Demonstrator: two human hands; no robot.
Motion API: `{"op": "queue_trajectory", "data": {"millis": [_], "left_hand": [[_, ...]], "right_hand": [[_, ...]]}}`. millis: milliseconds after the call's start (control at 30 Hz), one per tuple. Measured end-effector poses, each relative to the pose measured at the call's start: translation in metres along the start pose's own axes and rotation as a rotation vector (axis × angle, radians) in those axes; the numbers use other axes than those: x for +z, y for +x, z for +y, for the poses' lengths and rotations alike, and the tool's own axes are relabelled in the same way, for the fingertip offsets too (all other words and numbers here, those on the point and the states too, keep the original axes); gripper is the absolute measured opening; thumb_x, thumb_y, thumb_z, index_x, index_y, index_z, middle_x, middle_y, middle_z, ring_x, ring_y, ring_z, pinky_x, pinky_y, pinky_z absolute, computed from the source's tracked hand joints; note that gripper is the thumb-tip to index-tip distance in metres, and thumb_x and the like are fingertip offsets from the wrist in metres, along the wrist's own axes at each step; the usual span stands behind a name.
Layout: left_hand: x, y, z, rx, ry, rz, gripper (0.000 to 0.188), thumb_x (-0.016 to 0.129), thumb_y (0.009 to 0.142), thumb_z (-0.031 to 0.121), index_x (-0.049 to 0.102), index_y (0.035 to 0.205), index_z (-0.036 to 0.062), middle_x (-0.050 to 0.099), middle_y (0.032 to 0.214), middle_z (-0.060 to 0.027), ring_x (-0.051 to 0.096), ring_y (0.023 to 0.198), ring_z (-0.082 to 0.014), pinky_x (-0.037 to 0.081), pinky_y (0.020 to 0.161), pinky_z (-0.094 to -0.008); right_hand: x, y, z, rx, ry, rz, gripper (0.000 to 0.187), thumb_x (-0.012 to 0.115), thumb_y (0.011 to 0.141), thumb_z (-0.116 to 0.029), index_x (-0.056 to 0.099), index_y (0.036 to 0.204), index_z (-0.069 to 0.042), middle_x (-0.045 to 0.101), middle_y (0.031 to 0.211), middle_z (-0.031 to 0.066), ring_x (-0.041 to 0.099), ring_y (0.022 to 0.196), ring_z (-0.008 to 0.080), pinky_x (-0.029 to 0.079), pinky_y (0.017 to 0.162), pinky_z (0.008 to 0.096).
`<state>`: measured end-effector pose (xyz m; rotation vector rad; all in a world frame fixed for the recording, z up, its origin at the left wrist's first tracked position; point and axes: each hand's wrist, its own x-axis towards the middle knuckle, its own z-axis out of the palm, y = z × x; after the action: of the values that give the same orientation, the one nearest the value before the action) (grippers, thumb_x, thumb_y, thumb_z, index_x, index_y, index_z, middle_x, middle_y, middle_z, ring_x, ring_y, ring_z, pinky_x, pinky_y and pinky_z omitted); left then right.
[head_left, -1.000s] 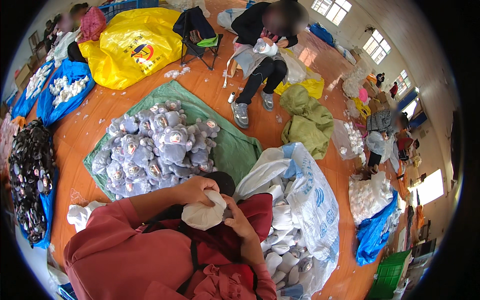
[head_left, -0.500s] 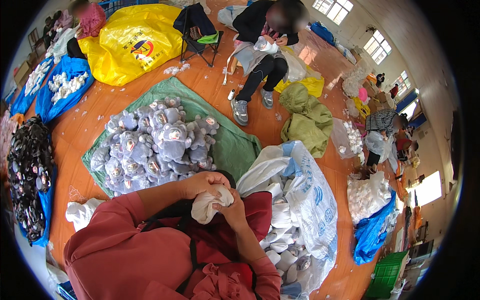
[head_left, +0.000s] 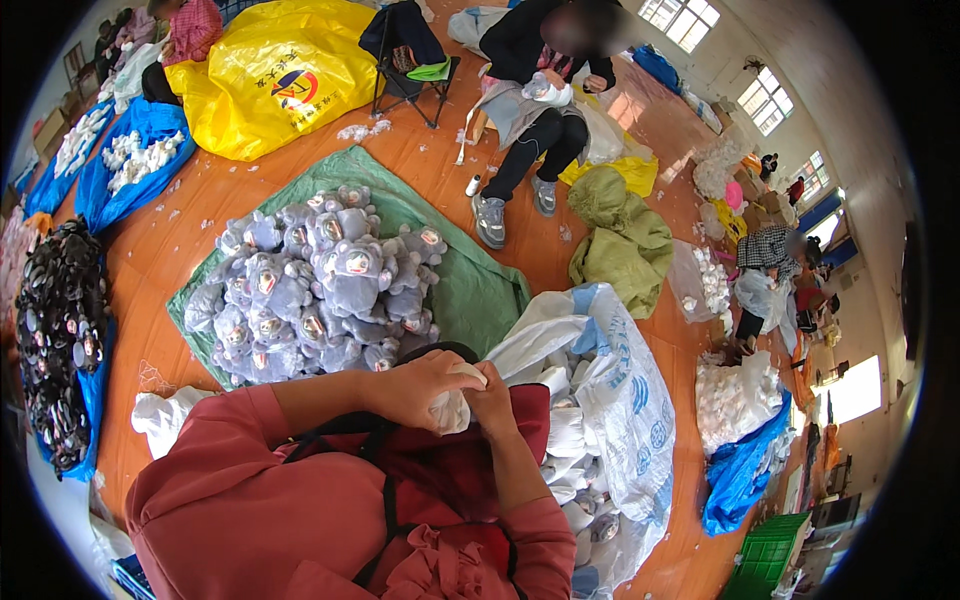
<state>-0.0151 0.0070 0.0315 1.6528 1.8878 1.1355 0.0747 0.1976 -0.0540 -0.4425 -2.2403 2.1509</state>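
Over my lap, both hands grip a small white fabric piece [head_left: 452, 412], soft and pouch-like. My left hand [head_left: 422, 390] is wrapped round its left side and hides much of it. My right hand [head_left: 492, 402] pinches its upper right edge, fingers closed. Just beyond my hands, grey plush toys [head_left: 300, 285] lie heaped on a green cloth sheet [head_left: 470, 290]. Close to my right arm stands an open white woven sack [head_left: 630, 440], filled with white and grey stuffed pieces [head_left: 568, 450].
A co-worker [head_left: 545, 110] sits ahead, holding a white piece. An olive sack [head_left: 622, 245] lies to the right. Far left are a yellow sheet [head_left: 270, 80], a folding chair [head_left: 410, 70] and a pile of dark plush toys [head_left: 62, 340]. A green crate [head_left: 768, 555] stands at lower right.
My hands have moved slightly to the right. The left hand has turned over the white fabric piece, so less of it shows. The view has shifted a little.
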Motion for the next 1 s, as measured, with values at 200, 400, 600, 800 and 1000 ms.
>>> {"op": "queue_trajectory", "data": {"millis": [200,400,600,800,1000], "left_hand": [[0.019,0.000,-0.002,-0.052,0.214,0.140,0.077,0.082,0.067,0.015,0.050,0.137,0.0155,0.043,0.132,-0.0180,0.043,0.122,-0.0409,0.037,0.105,-0.0473],[0.021,0.001,0.007,-0.191,0.078,0.227,0.073,0.082,0.067,0.014,0.051,0.134,0.0122,0.054,0.123,-0.0168,0.052,0.116,-0.0374,0.041,0.102,-0.0455],[0.002,-0.024,-0.022,-0.507,-0.643,0.089,0.065,0.079,0.079,0.017,0.047,0.134,0.0013,0.059,0.121,-0.0113,0.055,0.115,-0.0202,0.044,0.099,-0.0339],[0.021,-0.023,-0.040,-0.643,-0.812,0.209,0.044,0.079,0.077,0.011,0.056,0.113,0.0000,0.063,0.102,-0.0044,0.058,0.096,-0.0152,0.045,0.088,-0.0291],[0.024,-0.008,-0.032,-0.738,-0.574,0.487,0.044,0.086,0.065,0.010,0.059,0.098,0.0045,0.063,0.088,-0.0054,0.059,0.080,-0.0166,0.048,0.071,-0.0310]], "right_hand": [[0.006,0.005,-0.006,0.022,0.054,0.110,0.010,0.065,0.085,-0.003,0.057,0.091,-0.007,0.061,0.084,-0.0009,0.055,0.078,0.0080,0.048,0.071,0.0252],[0.003,0.003,0.014,-0.006,0.195,0.126,0.015,0.068,0.082,0.000,0.058,0.093,-0.006,0.062,0.087,0.0006,0.057,0.079,0.0092,0.048,0.072,0.0246],[0.017,-0.011,0.018,0.078,0.209,0.198,0.016,0.070,0.083,0.000,0.058,0.093,-0.006,0.062,0.086,0.0005,0.057,0.076,0.0084,0.049,0.070,0.0240],[0.023,-0.014,0.006,0.110,0.283,0.206,0.015,0.070,0.085,-0.004,0.060,0.095,-0.006,0.063,0.086,0.0007,0.059,0.078,0.0088,0.050,0.071,0.0245],[0.039,-0.017,0.009,-0.058,0.037,0.354,0.017,0.071,0.084,-0.007,0.058,0.095,-0.005,0.062,0.088,0.0014,0.057,0.080,0.0102,0.049,0.075,0.0262]]}}
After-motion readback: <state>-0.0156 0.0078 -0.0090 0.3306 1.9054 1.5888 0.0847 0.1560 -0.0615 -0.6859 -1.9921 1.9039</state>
